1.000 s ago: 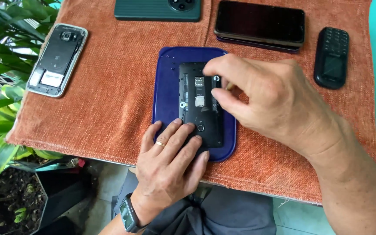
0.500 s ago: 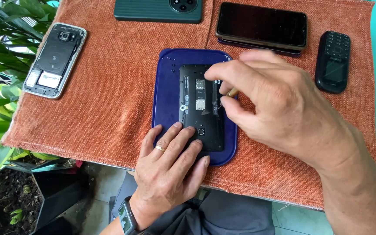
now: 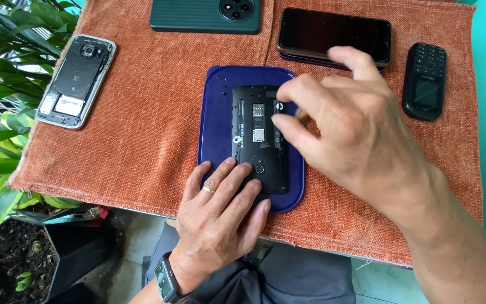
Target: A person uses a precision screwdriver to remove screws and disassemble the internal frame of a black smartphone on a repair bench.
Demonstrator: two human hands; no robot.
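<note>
An opened black phone [image 3: 257,138], back cover off and its inner parts showing, lies on a dark blue tray [image 3: 215,129] on an orange cloth. My left hand [image 3: 220,211] lies flat with its fingertips pressing down the phone's near end; it wears a ring and a wrist watch. My right hand [image 3: 355,135] hovers over the phone's upper right edge. Its thumb and forefinger are pinched on a small tan tool [image 3: 301,115], mostly hidden by the fingers.
On the orange cloth [image 3: 153,112] lie a second opened phone [image 3: 75,80] at far left, a green-cased phone [image 3: 205,15] at the top, a black smartphone [image 3: 334,35] face up, and a small black keypad phone [image 3: 424,81] at right. Green plant leaves [image 3: 1,95] crowd the left edge.
My right hand has drawn slightly to the right, so its fingertips now sit at the phone's right edge and more of the circuit side shows. My left hand stays pressed on the phone.
</note>
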